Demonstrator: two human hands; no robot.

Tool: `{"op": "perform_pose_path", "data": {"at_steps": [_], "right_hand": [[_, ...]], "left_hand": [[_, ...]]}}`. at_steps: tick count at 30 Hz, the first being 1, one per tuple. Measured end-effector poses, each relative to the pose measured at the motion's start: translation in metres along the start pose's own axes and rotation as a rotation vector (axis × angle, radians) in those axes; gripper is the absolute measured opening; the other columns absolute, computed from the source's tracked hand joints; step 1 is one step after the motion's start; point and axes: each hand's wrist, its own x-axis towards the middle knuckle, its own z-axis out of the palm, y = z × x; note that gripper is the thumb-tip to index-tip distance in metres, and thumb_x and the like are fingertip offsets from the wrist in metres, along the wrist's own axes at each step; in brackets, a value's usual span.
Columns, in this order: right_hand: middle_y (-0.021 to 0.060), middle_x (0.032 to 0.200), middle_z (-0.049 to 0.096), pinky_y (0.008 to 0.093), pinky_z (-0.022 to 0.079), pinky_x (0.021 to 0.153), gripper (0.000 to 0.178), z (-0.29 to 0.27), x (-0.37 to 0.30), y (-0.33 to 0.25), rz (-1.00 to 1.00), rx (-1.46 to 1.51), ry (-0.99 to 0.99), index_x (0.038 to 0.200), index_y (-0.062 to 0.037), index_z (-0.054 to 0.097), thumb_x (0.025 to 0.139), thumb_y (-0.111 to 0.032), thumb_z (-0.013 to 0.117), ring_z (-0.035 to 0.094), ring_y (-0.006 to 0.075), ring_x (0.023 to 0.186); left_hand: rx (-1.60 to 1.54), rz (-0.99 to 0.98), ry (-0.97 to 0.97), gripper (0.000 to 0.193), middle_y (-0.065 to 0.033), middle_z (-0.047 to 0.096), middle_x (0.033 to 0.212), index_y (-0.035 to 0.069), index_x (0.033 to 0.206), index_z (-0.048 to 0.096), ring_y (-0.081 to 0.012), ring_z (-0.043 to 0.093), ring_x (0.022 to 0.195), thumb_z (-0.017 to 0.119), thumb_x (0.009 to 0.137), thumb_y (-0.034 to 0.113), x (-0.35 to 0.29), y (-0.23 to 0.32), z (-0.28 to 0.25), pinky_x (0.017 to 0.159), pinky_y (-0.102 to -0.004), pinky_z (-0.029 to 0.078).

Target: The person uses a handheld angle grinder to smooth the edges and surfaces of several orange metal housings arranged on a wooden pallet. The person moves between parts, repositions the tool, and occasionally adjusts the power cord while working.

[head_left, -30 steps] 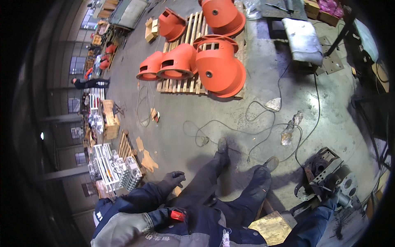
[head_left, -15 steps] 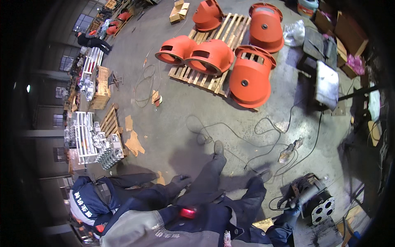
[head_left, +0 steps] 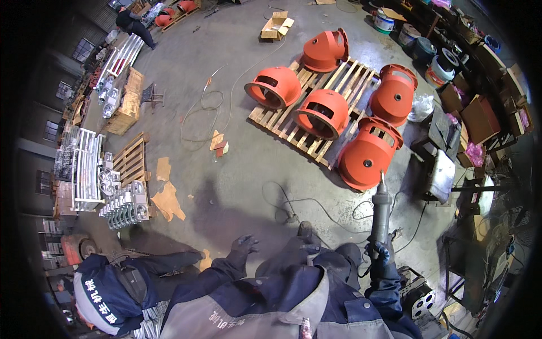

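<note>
My right hand (head_left: 379, 252), in a dark glove, is wrapped round the lower end of a long grey die grinder (head_left: 381, 214). The tool stands nearly upright, its narrow metal tip pointing away from me and overlapping an orange-red housing in view. My gloved left hand (head_left: 244, 246) is held out over the floor in front of me, fingers apart and nothing in them. Below the right forearm lies a black machine part (head_left: 420, 299) with round holes in its face, partly hidden by the sleeve.
Orange-red housings (head_left: 322, 113) stand on and beside a wooden pallet (head_left: 265, 120) ahead. Cables (head_left: 316, 200) trail over the floor. A co-worker (head_left: 113, 291) bends close at my left, near metal parts (head_left: 127, 206). Boxes and buckets (head_left: 440, 70) line the right side.
My right hand has brought the die grinder up from beside the black machine part into a nearly upright position. My left hand has moved slightly, its fingers spread. The view has shifted.
</note>
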Motion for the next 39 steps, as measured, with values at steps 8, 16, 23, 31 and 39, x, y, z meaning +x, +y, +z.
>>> {"op": "perform_pose_path", "data": {"at_steps": [8,16,23,31,39], "right_hand": [[0.0194,0.098,0.067,0.0372,0.059,0.062,0.084,0.112,0.090,-0.078,0.059,0.115,-0.243,0.151,-0.0043,0.038,0.081,-0.028,0.079,0.070,0.0257,0.073],[0.0210,0.104,0.066,0.0402,0.059,0.058,0.096,0.226,0.260,-0.084,0.299,0.435,-0.445,0.161,-0.0169,0.025,0.083,-0.026,0.081,0.070,0.0317,0.073],[0.0181,0.115,0.063,0.0375,0.058,0.064,0.091,0.352,0.382,-0.153,0.345,0.484,-0.546,0.158,-0.0154,0.028,0.085,-0.032,0.081,0.067,0.0278,0.081],[0.0148,0.128,0.060,0.0344,0.055,0.070,0.087,0.498,0.462,-0.214,0.315,0.558,-0.572,0.155,-0.0137,0.032,0.088,-0.039,0.081,0.063,0.0233,0.091],[0.0163,0.127,0.063,0.0346,0.054,0.068,0.070,0.678,0.542,-0.179,0.282,0.519,-0.275,0.150,-0.0077,0.040,0.094,-0.036,0.072,0.062,0.0239,0.090]], "left_hand": [[-0.166,-0.059,0.125,0.043,-0.0201,0.070,0.113,-0.001,0.134,0.055,-0.0280,0.074,0.084,0.070,0.100,0.022,0.024,0.032,-0.052,0.076,-0.0397,0.064],[-0.076,-0.098,0.196,0.045,-0.0191,0.068,0.119,0.001,0.136,0.056,-0.0261,0.072,0.090,0.068,0.102,0.027,0.089,0.137,-0.044,0.081,-0.0380,0.060],[-0.255,-0.089,0.319,0.038,-0.0219,0.069,0.117,0.001,0.131,0.059,-0.0312,0.073,0.093,0.069,0.101,0.022,0.183,0.260,-0.079,0.075,-0.0420,0.065],[-0.293,-0.078,0.336,0.039,-0.0212,0.067,0.120,0.002,0.134,0.057,-0.0327,0.071,0.095,0.065,0.103,0.024,0.258,0.346,-0.152,0.083,-0.0450,0.063],[0.378,0.117,0.061,0.043,-0.0196,0.068,0.116,0.004,0.131,0.059,-0.0355,0.069,0.101,0.072,0.097,0.026,0.487,0.459,-0.342,0.082,-0.0482,0.061]]}}
